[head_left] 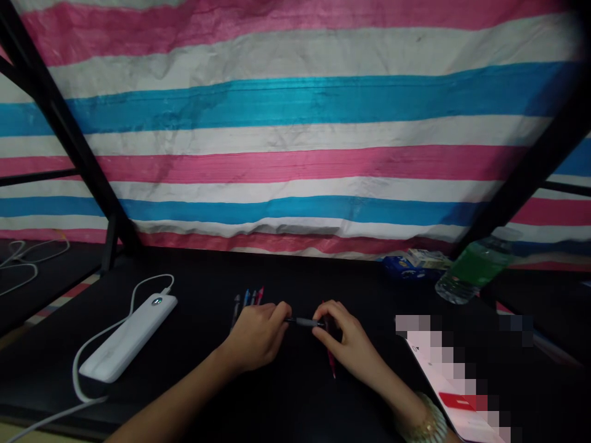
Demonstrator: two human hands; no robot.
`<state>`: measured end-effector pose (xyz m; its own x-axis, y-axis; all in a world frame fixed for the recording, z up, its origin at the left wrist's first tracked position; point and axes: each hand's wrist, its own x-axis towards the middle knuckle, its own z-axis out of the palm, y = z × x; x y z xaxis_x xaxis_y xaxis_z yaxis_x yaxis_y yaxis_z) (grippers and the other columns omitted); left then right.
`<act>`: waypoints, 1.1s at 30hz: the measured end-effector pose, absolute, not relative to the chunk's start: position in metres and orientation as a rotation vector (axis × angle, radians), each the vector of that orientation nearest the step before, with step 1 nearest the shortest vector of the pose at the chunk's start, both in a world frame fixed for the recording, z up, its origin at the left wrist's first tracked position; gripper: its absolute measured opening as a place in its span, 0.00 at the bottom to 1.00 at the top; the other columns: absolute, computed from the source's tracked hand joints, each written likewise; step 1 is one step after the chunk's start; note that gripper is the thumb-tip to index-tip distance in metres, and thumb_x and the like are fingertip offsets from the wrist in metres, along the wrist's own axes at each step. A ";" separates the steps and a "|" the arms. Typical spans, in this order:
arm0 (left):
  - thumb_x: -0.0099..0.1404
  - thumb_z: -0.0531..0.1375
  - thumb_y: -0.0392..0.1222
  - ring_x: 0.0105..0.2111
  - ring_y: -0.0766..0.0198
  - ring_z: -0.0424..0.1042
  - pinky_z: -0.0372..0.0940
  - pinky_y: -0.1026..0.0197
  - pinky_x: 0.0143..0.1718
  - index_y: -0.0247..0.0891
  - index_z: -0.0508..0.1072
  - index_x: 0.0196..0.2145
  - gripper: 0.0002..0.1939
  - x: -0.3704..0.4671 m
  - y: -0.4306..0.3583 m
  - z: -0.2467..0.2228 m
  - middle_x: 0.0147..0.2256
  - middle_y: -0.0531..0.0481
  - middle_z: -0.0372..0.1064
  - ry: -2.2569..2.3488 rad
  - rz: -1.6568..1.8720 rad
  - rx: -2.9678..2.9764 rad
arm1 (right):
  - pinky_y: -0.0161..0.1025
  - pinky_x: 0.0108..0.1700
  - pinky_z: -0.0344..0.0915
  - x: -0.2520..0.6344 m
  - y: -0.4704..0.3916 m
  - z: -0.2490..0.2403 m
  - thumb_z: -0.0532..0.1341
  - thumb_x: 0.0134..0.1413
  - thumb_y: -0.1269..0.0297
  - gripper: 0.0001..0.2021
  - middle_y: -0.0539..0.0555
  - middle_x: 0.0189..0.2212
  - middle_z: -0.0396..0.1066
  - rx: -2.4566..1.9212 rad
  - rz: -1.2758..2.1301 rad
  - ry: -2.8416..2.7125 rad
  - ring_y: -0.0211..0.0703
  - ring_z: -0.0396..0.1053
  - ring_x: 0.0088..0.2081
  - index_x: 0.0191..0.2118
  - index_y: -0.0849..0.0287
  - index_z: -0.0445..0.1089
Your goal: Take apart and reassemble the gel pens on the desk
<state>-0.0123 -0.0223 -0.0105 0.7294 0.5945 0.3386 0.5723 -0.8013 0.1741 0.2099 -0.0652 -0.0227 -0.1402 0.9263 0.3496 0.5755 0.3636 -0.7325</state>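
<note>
Between my two hands a black pen with a grey grip [305, 322] is held level above the black table. The fingers of my left hand [258, 335] are closed round its left end. At its right end, my right hand [345, 332] pinches the tip with thumb and fingers. A red pen [331, 363] lies beneath my right hand, partly hidden by it. Just beyond my left hand several pens [249, 298] lie side by side, with blue, dark and red ends showing; their lower parts are covered by that hand.
On the left lies a white power bank [129, 335] with a white cable [83, 351]. A phone [455, 387], partly pixelated, lies at right. Behind it are a bottle with a green label [478, 267] and a blue packet [401, 268]. Striped sheeting [295, 104] hangs behind the table [203, 271].
</note>
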 end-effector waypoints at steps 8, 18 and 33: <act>0.67 0.50 0.34 0.35 0.61 0.68 0.61 0.61 0.34 0.39 0.63 0.42 0.07 -0.013 -0.021 -0.006 0.38 0.49 0.67 0.881 0.654 2.787 | 0.36 0.32 0.59 0.209 -0.064 -0.022 0.57 0.61 0.62 0.11 0.49 0.24 0.69 -1.351 0.738 -1.765 0.41 0.66 0.28 0.29 0.57 0.72; 0.68 0.52 0.37 0.32 0.65 0.69 0.61 0.63 0.35 0.41 0.71 0.43 0.09 -0.023 -0.007 -0.005 0.37 0.51 0.71 0.869 0.703 2.577 | 0.35 0.30 0.60 0.213 -0.057 -0.030 0.63 0.50 0.63 0.05 0.48 0.24 0.71 -1.331 0.887 -1.467 0.40 0.69 0.27 0.33 0.57 0.70; 0.59 0.56 0.31 0.36 0.62 0.70 0.62 0.61 0.36 0.39 0.78 0.39 0.14 -0.032 0.011 -0.003 0.37 0.47 0.69 0.858 1.042 2.180 | 0.35 0.27 0.56 0.225 -0.051 -0.032 0.63 0.41 0.68 0.03 0.48 0.18 0.68 -1.146 1.098 -0.954 0.38 0.63 0.23 0.26 0.58 0.67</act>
<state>-0.0323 0.0110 -0.0027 0.4907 0.7447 0.4524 0.3005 -0.6320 0.7143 0.2247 -0.0514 -0.0322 0.2122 0.9769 0.0262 -0.1625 0.0617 -0.9848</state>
